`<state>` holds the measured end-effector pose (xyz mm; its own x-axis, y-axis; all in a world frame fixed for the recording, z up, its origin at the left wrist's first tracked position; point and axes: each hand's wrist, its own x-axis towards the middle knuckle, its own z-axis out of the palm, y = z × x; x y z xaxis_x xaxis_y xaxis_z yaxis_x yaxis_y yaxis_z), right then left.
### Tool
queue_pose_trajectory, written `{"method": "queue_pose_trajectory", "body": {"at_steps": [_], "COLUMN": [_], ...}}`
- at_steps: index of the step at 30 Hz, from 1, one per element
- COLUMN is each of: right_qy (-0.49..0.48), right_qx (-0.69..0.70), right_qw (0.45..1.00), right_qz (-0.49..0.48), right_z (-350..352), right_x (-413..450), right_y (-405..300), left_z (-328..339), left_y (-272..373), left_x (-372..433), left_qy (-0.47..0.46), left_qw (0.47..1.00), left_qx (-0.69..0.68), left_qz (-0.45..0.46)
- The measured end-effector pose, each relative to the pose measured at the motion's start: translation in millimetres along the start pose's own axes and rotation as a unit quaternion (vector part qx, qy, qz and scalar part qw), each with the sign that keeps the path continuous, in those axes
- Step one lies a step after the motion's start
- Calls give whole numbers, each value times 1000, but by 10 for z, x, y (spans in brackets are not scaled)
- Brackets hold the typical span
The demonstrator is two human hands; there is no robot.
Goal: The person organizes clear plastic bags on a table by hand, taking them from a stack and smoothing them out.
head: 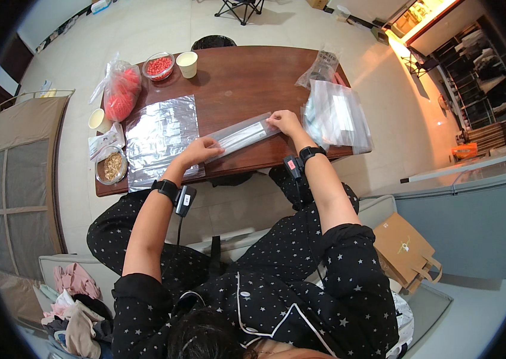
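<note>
My left hand (200, 151) grips the near-left end of a long, narrow clear plastic bag (244, 135), folded flat with a white strip showing along it. At its other end, my right hand (285, 122) pinches the far-right corner between thumb and fingers. The bag is stretched between both hands just over the brown wooden table (253, 80). To the left of it, a flat sheet of clear, shiny plastic (161, 130) lies on the tabletop. Beyond my right hand, a pile of clear plastic bags (338, 114) hangs over the table's right edge.
Along the table's left side are a bag of red mesh items (123, 92), a bowl of red pieces (158, 67), paper cups (187, 65) and a bowl of pale brown pieces (113, 166). A crumpled plastic bag (322, 67) lies at the far right corner.
</note>
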<state>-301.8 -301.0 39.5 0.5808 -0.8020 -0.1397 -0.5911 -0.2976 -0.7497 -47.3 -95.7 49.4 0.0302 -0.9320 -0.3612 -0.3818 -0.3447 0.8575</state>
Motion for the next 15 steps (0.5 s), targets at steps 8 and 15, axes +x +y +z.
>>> {"method": "queue_pose_trajectory", "body": {"at_steps": [8,15], "right_qy": [19,56], "right_qx": [4,-51], "right_qw": [999,993], "right_qz": [51,87], "right_z": [76,141], "right_x": [62,62], "right_y": [13,-132], "left_z": [10,39], "left_y": [-330,-520], "left_x": [249,329], "left_qy": [52,187], "left_qw": [990,969], "left_qx": [-118,-116], "left_qz": [-65,-111]}}
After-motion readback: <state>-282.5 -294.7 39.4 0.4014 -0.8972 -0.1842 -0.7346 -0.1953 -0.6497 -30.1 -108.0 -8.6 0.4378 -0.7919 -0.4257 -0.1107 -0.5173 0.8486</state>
